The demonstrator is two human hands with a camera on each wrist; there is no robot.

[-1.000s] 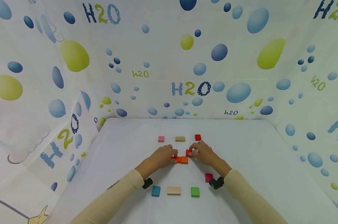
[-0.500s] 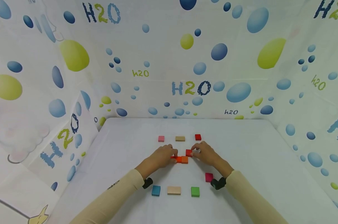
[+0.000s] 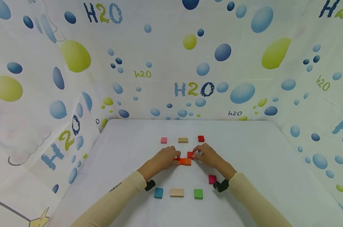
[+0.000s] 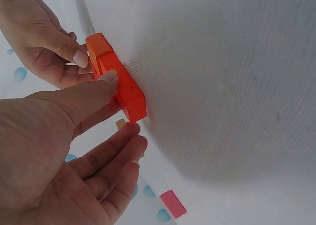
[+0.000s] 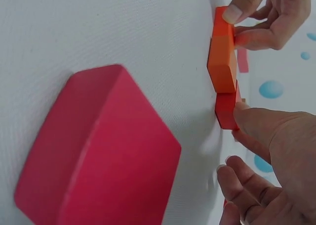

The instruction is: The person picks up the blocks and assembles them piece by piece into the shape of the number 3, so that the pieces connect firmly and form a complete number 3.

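My left hand (image 3: 163, 158) pinches a long red-orange block (image 4: 129, 97) between thumb and fingers, low over the white table. An orange block (image 3: 187, 162) lies against the right end of that long block. Just behind the orange one is a red block (image 5: 226, 111), which my right hand (image 3: 207, 155) pinches by thumb and fingertip. In the right wrist view the red block sits right up at the orange block's edge. The other fingers of the right hand are loosely bent. Near the right wrist lies a crimson block (image 3: 212, 179), large in the right wrist view.
Along the back lie a pink block (image 3: 164, 140), a tan block (image 3: 183, 140) and another red block (image 3: 201, 138). Closer in are a blue block (image 3: 158, 193), a beige block (image 3: 177, 192) and a green block (image 3: 198, 194). A patterned sheet (image 3: 160, 47) surrounds the table.
The red block has shifted slightly left along the back of the orange block, with my right fingers on it. My left hand and the long block stay put.
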